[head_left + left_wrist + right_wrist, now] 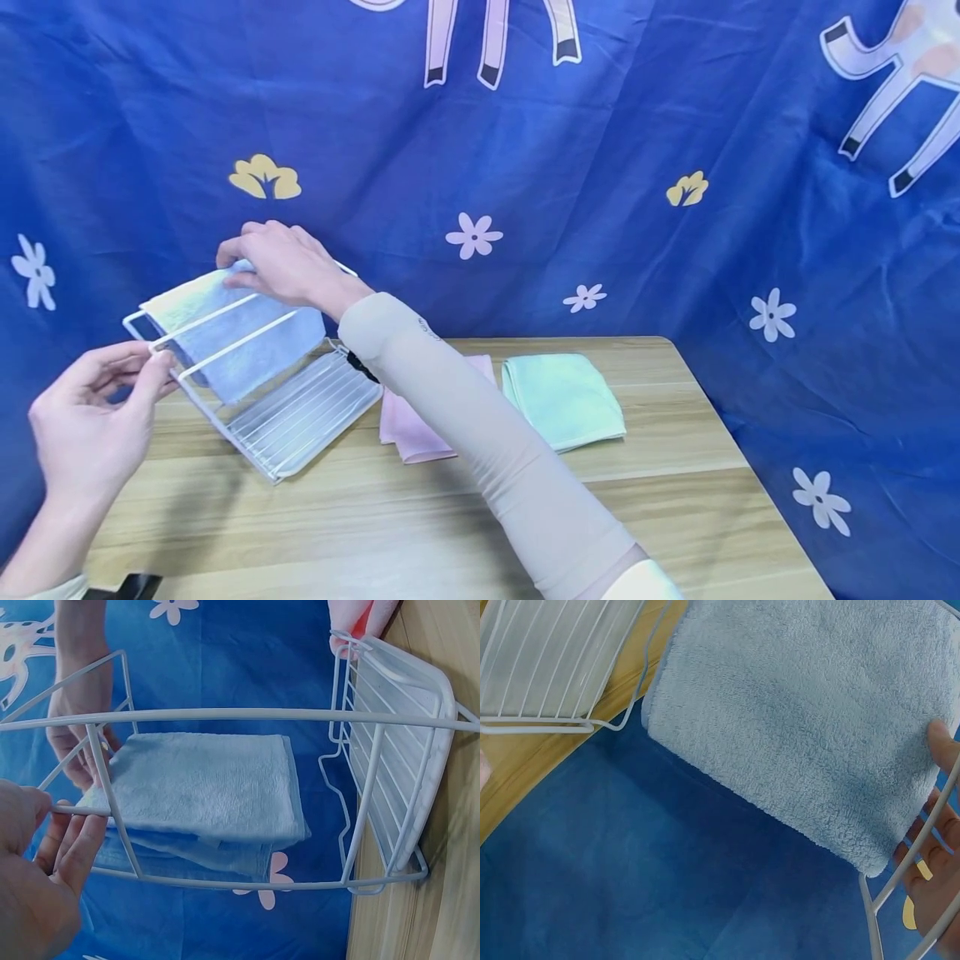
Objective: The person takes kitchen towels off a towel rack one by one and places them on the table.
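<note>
A white wire rack (217, 425) with a clear tray (307, 417) at its base stands at the left of the table. My left hand (97, 417) pinches a bar at the rack's upper left end between thumb and fingers. Up at the top, my right hand (288, 262) grips the edge of a folded light blue towel (262, 367). The towel hangs among the upper bars, above the tray. In the right wrist view, the thumb (941, 742) lies over the towel's near face, with the other fingers partly hidden at its edge.
A folded pink cloth (408, 425) lies right of the rack, partly behind the right forearm. Beside it is a folded mint green cloth (566, 400). A blue patterned curtain (360, 167) hangs behind the wooden table (675, 517). Something black (138, 586) shows at the bottom left.
</note>
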A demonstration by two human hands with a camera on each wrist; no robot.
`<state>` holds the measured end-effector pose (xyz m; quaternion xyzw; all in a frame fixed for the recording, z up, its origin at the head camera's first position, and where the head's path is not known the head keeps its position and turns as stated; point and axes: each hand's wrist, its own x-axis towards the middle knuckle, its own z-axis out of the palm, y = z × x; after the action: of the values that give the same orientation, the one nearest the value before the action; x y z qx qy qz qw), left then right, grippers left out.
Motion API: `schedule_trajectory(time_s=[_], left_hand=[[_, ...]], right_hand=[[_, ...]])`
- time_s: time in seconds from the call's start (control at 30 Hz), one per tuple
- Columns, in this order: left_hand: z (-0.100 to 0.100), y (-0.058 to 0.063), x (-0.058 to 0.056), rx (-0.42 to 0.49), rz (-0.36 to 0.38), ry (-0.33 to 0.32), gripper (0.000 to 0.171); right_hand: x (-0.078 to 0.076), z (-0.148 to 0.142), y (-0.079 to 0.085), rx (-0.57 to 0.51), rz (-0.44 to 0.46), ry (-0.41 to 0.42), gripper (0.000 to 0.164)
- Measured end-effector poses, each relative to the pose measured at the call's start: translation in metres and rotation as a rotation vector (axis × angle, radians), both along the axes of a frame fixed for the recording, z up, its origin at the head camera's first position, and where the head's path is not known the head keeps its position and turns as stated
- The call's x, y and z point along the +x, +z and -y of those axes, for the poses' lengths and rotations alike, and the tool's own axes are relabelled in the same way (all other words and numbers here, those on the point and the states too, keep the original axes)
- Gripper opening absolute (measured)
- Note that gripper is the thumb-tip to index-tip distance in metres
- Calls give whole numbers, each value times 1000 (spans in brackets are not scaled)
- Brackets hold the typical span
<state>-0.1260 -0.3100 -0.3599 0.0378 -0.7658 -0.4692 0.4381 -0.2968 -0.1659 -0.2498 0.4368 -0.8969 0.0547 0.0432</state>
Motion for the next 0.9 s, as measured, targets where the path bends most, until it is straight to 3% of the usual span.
schedule_trajectory(time_s=[0.57,0.9], left_hand=[[-2,3,1,-31,-6,-6,18],[-1,2,3,-31,5,2,19]], right_hand=[[1,0,0,26,-77,-13,32],[0,-3,-1,13,-145,31,33]])
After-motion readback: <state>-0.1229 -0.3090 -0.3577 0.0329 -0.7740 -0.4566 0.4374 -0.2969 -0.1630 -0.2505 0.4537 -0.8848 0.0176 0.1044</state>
